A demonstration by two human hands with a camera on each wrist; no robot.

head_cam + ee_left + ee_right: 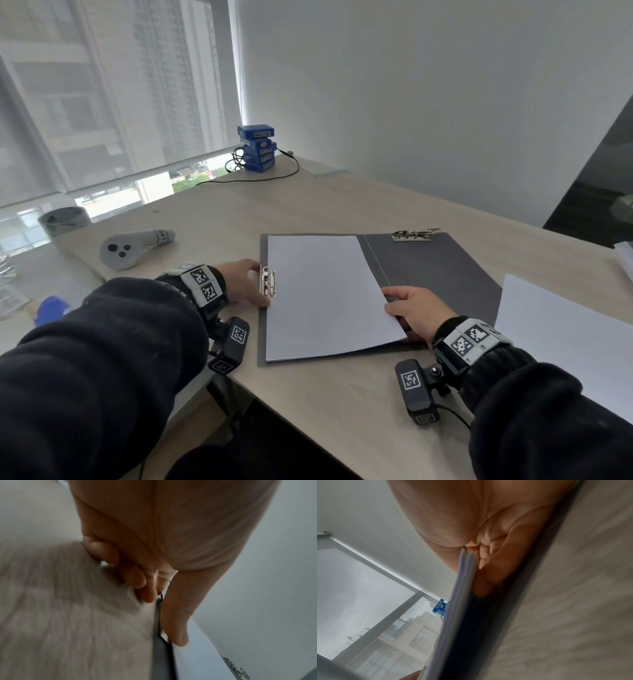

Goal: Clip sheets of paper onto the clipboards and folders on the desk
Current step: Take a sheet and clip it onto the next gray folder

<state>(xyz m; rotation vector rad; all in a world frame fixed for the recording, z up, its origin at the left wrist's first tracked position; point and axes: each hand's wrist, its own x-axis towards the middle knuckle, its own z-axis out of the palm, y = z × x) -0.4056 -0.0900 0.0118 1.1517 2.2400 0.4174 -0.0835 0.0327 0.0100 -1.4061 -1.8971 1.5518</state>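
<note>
Now the dark grey folder (442, 270) lies open on the tabletop (329, 394), a stack of white paper (322, 294) resting on its left half. The left hand (245, 282) pinches the side clip (268, 282) at the folder's left edge, apparently levering it up. The right hand (412, 313) grips the stack's right edge, fingers curled underneath and thumb on top. A second clip (412, 235) at the far edge holds nothing. Judging by this, the step is seating the stack under the side clip; next it likely needs the paper's edge slid fully under, squared, then the clip released.
</note>
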